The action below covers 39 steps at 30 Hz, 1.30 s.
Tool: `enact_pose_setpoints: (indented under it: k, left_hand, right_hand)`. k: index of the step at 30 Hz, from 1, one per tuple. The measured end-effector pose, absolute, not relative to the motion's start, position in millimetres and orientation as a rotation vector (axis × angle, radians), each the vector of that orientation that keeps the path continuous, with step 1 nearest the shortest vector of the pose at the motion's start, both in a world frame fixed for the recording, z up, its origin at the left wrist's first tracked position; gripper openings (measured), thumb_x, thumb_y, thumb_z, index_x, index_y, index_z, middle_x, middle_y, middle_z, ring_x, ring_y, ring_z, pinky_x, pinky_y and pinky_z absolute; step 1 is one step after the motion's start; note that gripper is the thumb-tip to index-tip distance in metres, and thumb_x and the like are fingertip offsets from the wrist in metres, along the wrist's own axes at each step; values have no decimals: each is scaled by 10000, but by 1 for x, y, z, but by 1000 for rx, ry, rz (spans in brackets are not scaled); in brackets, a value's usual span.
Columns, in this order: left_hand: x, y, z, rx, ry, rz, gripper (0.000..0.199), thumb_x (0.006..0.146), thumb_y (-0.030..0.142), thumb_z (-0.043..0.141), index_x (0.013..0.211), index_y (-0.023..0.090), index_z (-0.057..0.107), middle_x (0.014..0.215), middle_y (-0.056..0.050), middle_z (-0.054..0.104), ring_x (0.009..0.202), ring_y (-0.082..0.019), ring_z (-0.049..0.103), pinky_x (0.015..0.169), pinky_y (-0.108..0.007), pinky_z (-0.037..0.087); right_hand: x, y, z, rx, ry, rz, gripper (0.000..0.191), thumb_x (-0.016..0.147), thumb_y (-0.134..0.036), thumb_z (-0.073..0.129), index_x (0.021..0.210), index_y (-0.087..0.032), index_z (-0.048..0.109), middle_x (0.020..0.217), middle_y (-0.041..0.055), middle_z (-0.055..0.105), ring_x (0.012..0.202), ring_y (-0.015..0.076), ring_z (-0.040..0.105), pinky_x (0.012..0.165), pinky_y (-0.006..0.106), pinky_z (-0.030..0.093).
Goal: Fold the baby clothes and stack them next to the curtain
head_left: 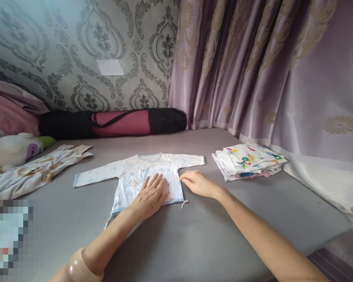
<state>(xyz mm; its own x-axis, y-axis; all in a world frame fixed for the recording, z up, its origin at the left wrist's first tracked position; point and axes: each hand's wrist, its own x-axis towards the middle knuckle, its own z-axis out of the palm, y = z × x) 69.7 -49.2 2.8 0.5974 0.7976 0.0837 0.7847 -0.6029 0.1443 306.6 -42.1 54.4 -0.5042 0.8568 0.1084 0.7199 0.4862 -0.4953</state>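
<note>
A small white shirt with pale blue trim (132, 172) lies spread on the grey bed surface, its sleeves stretched out to both sides and thin ties at its lower corners. Flat on the shirt's front rests my left hand (151, 196), fingers extended. My right hand (200, 184) is at the shirt's right edge, just below the sleeve, with its fingers closed in a pinch; whatever is between the fingertips is too small to make out.
Folded printed cloths (248, 160) are stacked at the right. A patterned garment (38, 170) and a white plush toy (14, 150) lie at the left. Along the wall sits a black and maroon long bag (120, 122). Purple curtains (238, 66) hang at the back right.
</note>
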Motion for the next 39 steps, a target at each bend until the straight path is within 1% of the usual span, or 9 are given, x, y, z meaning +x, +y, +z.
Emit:
enact_pose_setpoints:
  k: [4, 7, 11, 15, 20, 24, 29, 33, 39]
  left_hand:
    - [96, -60, -1, 2709, 1374, 177, 627, 977, 517, 226, 1439, 121, 379, 1524, -176, 310, 1428, -322, 218, 1138, -546, 215]
    - [106, -66, -5, 2683, 1398, 174, 679, 968, 551, 209, 1459, 100, 340, 1526, -197, 292, 1426, -347, 211, 1126, -567, 222]
    - [102, -66, -2, 2641, 1340, 192, 677, 972, 547, 190, 1476, 107, 297, 1545, -188, 256, 1442, -332, 164, 1137, -571, 188]
    - [84, -74, 15, 2566, 1124, 180, 629, 976, 543, 183, 1445, 163, 362, 1546, -135, 289, 1446, -264, 192, 1165, -488, 192]
    - [34, -100, 36, 2411, 1224, 424, 465, 972, 483, 330, 1316, 230, 514, 1416, -93, 492, 1322, -228, 429, 1093, -391, 350]
    - [-24, -117, 36, 2111, 1705, 721, 363, 929, 461, 418, 1132, 212, 588, 1144, -100, 631, 1028, -223, 603, 872, -351, 494]
    - [-66, -126, 22, 1877, 1962, 627, 376, 829, 543, 534, 980, 212, 630, 971, -67, 643, 911, -230, 598, 773, -347, 489]
    - [-57, -119, 15, 1922, 1988, 552, 353, 786, 536, 567, 866, 204, 658, 914, -71, 629, 893, -243, 573, 794, -361, 464]
    - [-34, -109, 20, 1900, 2122, 498, 157, 795, 330, 492, 731, 198, 550, 786, -46, 606, 786, -208, 569, 711, -300, 428]
  right_hand:
    - [264, 12, 38, -1376, -2371, 398, 398, 937, -140, 354, 1270, -123, 572, 1344, 138, 559, 1258, 195, 493, 1064, 340, 345]
    - [234, 39, 23, -1458, -2443, 396, 440, 974, -232, 332, 1374, -105, 466, 1475, 152, 408, 1393, 231, 313, 1138, 420, 223]
    - [215, 52, 7, -1607, -2474, 461, 564, 1001, -440, 212, 1492, -177, 296, 1573, 119, 205, 1453, 277, 114, 1152, 523, 89]
    - [213, 52, 0, -1665, -2548, 417, 579, 994, -466, 174, 1520, -228, 220, 1595, 86, 116, 1460, 267, 50, 1152, 514, 25]
    - [213, 54, -6, -1654, -2550, 335, 579, 992, -458, 179, 1515, -215, 237, 1589, 97, 146, 1458, 269, 85, 1149, 516, 42]
    - [215, 53, -9, -1583, -2494, 296, 561, 991, -433, 237, 1479, -166, 307, 1561, 127, 244, 1447, 245, 154, 1154, 488, 69]
    - [206, 37, 6, -1451, -2397, 284, 457, 956, -282, 377, 1387, -137, 419, 1454, 147, 415, 1369, 251, 310, 1130, 453, 185]
    - [178, 4, 19, -1217, -2361, 451, 266, 894, -172, 469, 1123, -165, 603, 1155, 107, 604, 1118, 212, 522, 975, 351, 385]
    - [150, -37, 17, -1032, -2326, 818, 104, 804, -190, 600, 908, -187, 591, 919, 34, 599, 856, 155, 565, 797, 294, 450]
